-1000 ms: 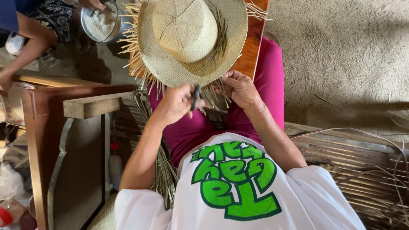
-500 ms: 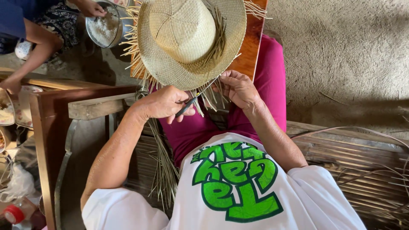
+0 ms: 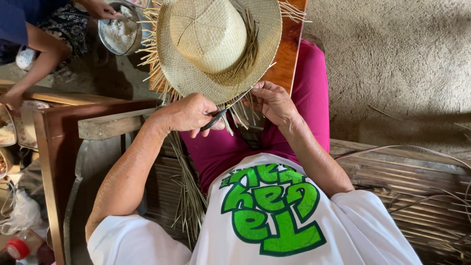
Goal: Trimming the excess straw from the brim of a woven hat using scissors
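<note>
Gripping dark tool (image 3: 214, 119), pinching hat's (image 3: 216, 44) straw ends (image 3: 240, 105)

One woven straw hat (image 3: 211, 44) is seen, with one dark-handled tool (image 3: 214, 119) at its brim. One metal bowl (image 3: 119, 30) of white grains, one bundle of loose straw strips (image 3: 189, 191) and one red-capped bottle (image 3: 18, 249) are counted. Two hands, the left hand (image 3: 184, 115) and the right hand (image 3: 274, 102), are shown.

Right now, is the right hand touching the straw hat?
Touching. The head view shows the right hand with its fingertips pinching loose straw ends at the brim of the straw hat, no gap between them.
</note>
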